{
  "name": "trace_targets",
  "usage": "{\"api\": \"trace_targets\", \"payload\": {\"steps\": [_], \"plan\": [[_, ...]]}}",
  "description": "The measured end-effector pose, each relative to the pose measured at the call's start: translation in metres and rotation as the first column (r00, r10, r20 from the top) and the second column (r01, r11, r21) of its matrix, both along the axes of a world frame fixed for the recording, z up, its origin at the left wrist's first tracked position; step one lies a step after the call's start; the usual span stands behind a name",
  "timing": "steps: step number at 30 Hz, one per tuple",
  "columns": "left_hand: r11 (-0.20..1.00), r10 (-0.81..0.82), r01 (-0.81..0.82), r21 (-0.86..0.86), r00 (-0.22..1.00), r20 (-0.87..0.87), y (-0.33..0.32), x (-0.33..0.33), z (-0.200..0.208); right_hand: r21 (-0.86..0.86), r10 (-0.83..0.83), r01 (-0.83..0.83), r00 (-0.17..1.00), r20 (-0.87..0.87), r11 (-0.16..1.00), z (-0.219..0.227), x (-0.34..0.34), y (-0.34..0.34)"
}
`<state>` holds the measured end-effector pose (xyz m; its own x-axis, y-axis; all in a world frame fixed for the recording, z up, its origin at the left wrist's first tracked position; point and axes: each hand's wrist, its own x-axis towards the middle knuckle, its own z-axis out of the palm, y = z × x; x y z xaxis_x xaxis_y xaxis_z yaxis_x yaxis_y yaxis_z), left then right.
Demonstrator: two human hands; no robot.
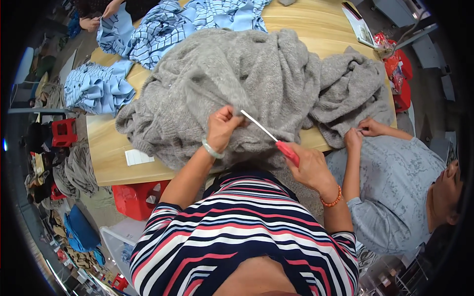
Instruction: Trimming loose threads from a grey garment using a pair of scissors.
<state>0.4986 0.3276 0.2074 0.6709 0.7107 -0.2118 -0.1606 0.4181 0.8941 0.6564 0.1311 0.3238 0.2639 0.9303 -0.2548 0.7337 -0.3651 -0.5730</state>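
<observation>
A: Red-handled tool [274, 139]?
B: Over grey knit [222, 74]; long axis four-thirty to tip at ten-thirty. Right hand [311, 167] clamped on it, rear end hidden.
A: Left hand [220, 129]?
B: Nine o'clock, apart, curled; blurred, grip cannot tell.

The left hand [220, 130] extends forward, its fingers [226, 112] drawn together in a pinch; the right hand [311, 167] angles inward, curled in a grip.
</observation>
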Motion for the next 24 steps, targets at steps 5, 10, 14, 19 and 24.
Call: {"api": "trace_targets", "payload": {"steps": [5, 10, 14, 19, 24], "plan": [[0.983, -0.106, 0.082, -0.164, 0.984, -0.143, -0.004, -0.017, 0.043, -0.004, -0.053, 0.053, 0.999, -0.011, 0.999, -0.006, 0.005, -0.010], [0.951, 0.074, -0.151, -0.271, 0.959, -0.275, 0.034, 0.000, 0.068, 0.036, -0.026, 0.026, 1.000, -0.007, 0.999, -0.002, -0.007, -0.008], [0.979, 0.150, -0.172, -0.109, 0.970, -0.190, 0.053, 0.004, 0.036, 0.089, -0.019, 0.017, 0.999, 0.030, 0.996, 0.004, -0.020, -0.006], [0.985, 0.169, -0.159, 0.072, 0.971, -0.169, 0.036, -0.015, 0.017, -0.019, -0.009, 0.011, 0.995, 0.099, 1.000, 0.022, -0.037, 0.007], [0.999, 0.034, -0.028, 0.038, 0.982, -0.185, 0.045, -0.040, 0.022, 0.013, -0.023, 0.022, 0.998, 0.054, 1.000, 0.031, -0.060, 0.020]]}}
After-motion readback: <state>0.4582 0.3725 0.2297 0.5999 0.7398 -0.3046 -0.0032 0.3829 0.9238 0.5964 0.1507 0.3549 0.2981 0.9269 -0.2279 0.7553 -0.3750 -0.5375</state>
